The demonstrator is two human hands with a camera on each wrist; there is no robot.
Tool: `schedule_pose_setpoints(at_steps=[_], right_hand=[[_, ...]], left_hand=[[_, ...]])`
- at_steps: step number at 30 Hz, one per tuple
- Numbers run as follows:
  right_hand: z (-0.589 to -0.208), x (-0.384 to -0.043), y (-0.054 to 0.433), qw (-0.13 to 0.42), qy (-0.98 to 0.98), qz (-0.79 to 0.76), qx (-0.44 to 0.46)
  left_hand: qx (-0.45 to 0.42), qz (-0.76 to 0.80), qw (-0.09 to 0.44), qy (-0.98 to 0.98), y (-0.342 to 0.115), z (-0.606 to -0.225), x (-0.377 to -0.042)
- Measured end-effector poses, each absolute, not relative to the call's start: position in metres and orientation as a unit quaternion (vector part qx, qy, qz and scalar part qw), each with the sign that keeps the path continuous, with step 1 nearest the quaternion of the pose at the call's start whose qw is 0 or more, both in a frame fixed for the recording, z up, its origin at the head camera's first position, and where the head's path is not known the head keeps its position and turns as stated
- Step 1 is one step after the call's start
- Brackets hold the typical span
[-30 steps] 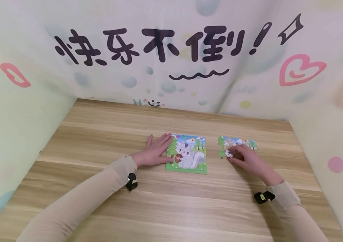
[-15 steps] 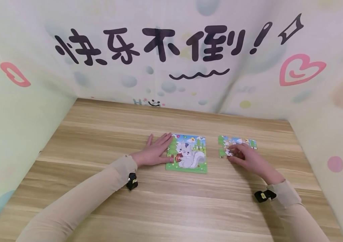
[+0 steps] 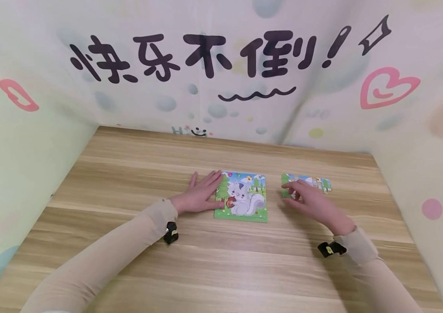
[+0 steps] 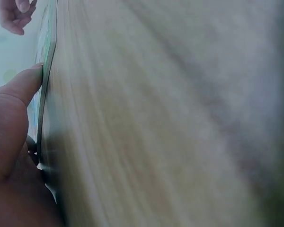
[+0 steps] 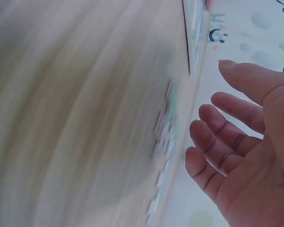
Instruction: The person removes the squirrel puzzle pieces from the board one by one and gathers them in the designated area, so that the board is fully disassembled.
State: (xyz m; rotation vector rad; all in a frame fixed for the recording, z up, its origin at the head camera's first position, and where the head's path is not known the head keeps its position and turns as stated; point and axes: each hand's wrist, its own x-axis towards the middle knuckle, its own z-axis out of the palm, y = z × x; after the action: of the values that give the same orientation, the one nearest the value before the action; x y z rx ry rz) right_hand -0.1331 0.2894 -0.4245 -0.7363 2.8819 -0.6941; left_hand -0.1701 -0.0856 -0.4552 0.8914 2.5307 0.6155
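Observation:
A square puzzle board printed with a grey squirrel lies on the table. My left hand rests on its left edge, fingers straight and thumb spread; in the left wrist view the thumb lies on the board's edge. To the right sits a partly joined group of puzzle pieces, half covered by my right hand. That hand hovers over the pieces. In the right wrist view its fingers are loosely bent, with thumb apart and nothing between them, clear of the joined pieces.
The wood-grain table reaches out around the board and pieces. A pale printed curtain hangs along its back and sides. Black wrist cameras are strapped at both sleeves.
My right hand has let go at the lower-left puzzle pieces and lifted, moving left a little with thumb and fingers spread wider. The left hand stays on the board.

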Motion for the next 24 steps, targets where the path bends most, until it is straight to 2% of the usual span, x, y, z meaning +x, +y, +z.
schedule_pose_setpoints(at_steps=[24], right_hand=[[-0.426, -0.153, 0.217, 0.094, 0.915, -0.247, -0.304]], left_hand=[[0.321, 0.215, 0.190, 0.903, -0.086, -0.450, -0.169]])
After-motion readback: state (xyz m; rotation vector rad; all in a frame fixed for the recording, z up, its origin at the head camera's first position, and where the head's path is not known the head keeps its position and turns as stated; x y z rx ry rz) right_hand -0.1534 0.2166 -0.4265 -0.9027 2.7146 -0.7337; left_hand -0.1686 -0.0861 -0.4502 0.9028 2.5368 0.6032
